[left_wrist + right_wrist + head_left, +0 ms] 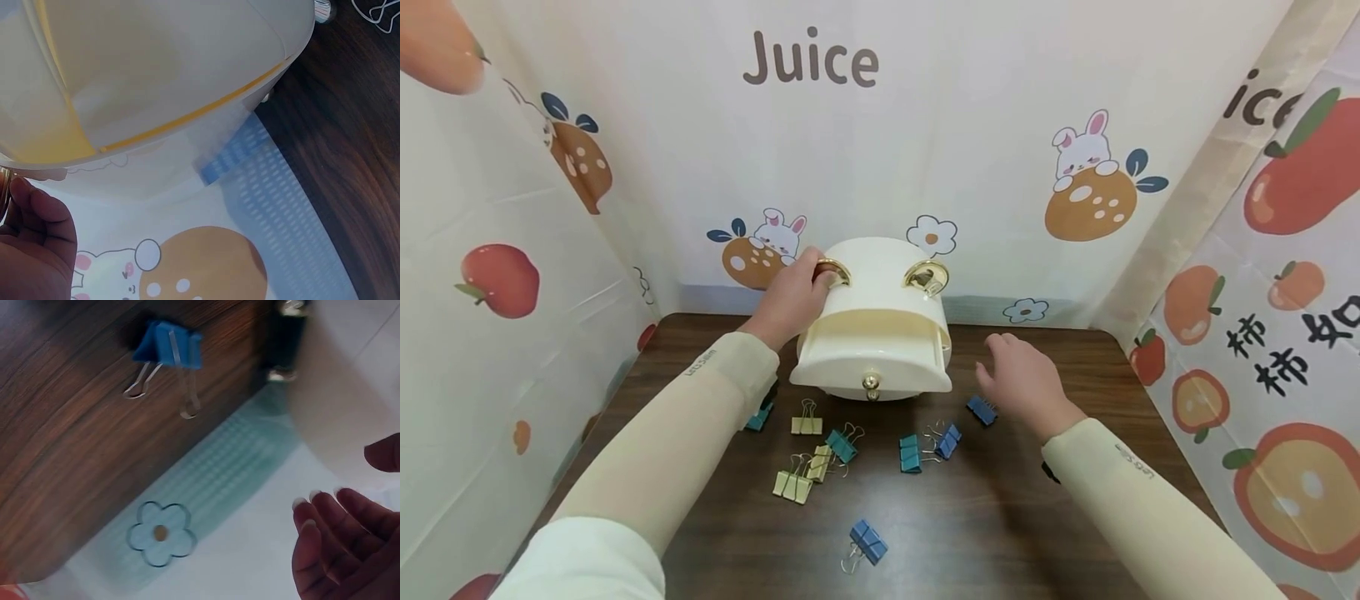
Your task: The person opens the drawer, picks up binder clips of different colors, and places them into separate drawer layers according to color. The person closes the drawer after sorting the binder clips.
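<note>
A cream-white rounded box (880, 279) with two gold rings on top stands toward the back of the table. Its drawer (835, 371), with a gold knob (871, 382), juts out at the front. My left hand (793, 298) grips the left gold ring (841, 268), fingers curled round it; the left wrist view shows only the edge of that hold. Right of the box, my right hand (1022, 379) hovers with relaxed fingers and holds nothing. The right gold ring (938, 271) is untouched. Nearest to the right hand lies a blue binder clip (982, 410).
Several more binder clips lie before the box: gold ones (792, 487), teal ones (910, 454) and blue ones (868, 542). A teal clip (759, 417) is partly behind my left sleeve. Printed curtains (1000, 150) enclose the dark wooden table (1000, 533) at the back and sides.
</note>
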Demonstrator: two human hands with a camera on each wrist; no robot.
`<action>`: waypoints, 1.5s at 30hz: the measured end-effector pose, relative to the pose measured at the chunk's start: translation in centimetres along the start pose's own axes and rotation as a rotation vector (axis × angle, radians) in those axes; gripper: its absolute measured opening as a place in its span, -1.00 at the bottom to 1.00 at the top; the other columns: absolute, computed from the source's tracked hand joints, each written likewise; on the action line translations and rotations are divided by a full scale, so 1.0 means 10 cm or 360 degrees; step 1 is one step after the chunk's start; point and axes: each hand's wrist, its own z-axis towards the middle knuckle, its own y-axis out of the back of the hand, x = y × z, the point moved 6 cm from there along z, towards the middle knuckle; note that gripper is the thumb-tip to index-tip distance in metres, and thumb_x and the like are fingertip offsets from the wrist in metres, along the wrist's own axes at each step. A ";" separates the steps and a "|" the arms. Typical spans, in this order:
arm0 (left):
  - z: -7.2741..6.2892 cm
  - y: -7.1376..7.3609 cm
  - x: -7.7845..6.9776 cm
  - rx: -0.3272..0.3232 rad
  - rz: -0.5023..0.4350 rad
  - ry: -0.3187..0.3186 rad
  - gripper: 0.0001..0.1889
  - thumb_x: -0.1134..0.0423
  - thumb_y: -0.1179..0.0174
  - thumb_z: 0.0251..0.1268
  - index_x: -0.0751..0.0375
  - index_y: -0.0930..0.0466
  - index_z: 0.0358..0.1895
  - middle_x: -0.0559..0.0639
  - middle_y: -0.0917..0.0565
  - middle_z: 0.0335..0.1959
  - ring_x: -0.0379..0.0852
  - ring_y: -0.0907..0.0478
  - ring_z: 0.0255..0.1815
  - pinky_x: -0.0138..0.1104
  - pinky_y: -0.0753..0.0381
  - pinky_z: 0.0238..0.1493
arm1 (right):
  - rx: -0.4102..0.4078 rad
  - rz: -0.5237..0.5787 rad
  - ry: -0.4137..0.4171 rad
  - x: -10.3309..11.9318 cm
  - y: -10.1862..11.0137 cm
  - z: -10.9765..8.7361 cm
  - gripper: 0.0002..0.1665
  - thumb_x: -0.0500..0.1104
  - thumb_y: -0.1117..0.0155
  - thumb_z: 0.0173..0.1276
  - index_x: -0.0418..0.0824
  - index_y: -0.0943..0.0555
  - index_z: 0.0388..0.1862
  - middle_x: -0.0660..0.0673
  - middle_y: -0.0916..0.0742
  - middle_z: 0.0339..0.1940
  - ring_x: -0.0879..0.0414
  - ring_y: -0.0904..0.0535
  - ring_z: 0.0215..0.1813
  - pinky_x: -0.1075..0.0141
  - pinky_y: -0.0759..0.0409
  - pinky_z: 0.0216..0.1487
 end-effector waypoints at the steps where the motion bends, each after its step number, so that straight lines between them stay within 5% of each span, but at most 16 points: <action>1: 0.00 0.00 0.00 -0.0002 0.0001 -0.0002 -0.74 0.03 0.09 0.70 0.14 -0.30 0.10 0.13 -0.57 -0.05 0.11 -0.52 -0.13 -0.06 -0.50 -0.08 | 0.0040 -0.0010 -0.0017 -0.04 -0.03 0.03 -0.52 -0.04 -0.24 0.48 -0.38 -0.54 0.16 -0.30 -0.68 0.01 -0.19 -0.66 -0.06 -0.12 -0.64 -0.12; 10: 0.02 -0.02 0.01 -0.0002 -0.0006 -0.0014 -0.74 0.02 0.09 0.70 0.14 -0.30 0.09 0.13 -0.56 -0.07 0.11 -0.52 -0.13 -0.06 -0.50 -0.08 | 0.0276 -0.0049 -0.0103 -0.29 -0.27 0.22 -0.55 -0.01 -0.19 0.51 -0.36 -0.54 0.12 -0.28 -0.68 -0.03 -0.12 -0.63 -0.18 -0.10 -0.62 -0.17; 21: -0.01 0.01 0.03 -0.0004 -0.0017 0.0013 -0.75 0.03 0.08 0.69 0.13 -0.31 0.09 0.12 -0.57 -0.07 0.11 -0.52 -0.13 -0.06 -0.50 -0.08 | 0.0561 0.0194 -0.0266 -0.45 -0.66 0.21 -0.58 -0.03 -0.19 0.48 -0.32 -0.57 0.11 -0.20 -0.71 -0.11 -0.07 -0.59 -0.22 -0.05 -0.59 -0.18; 45: 0.01 -0.02 0.04 0.0016 0.0012 0.0016 -0.73 -0.02 0.12 0.70 0.12 -0.28 0.08 0.11 -0.55 -0.10 0.10 -0.52 -0.17 -0.07 -0.50 -0.14 | 0.0597 0.0248 -0.0363 -0.46 -0.97 0.01 -0.72 -0.06 -0.27 0.45 -0.27 -0.61 -0.10 -0.12 -0.65 -0.35 -0.03 -0.56 -0.32 0.04 -0.57 -0.26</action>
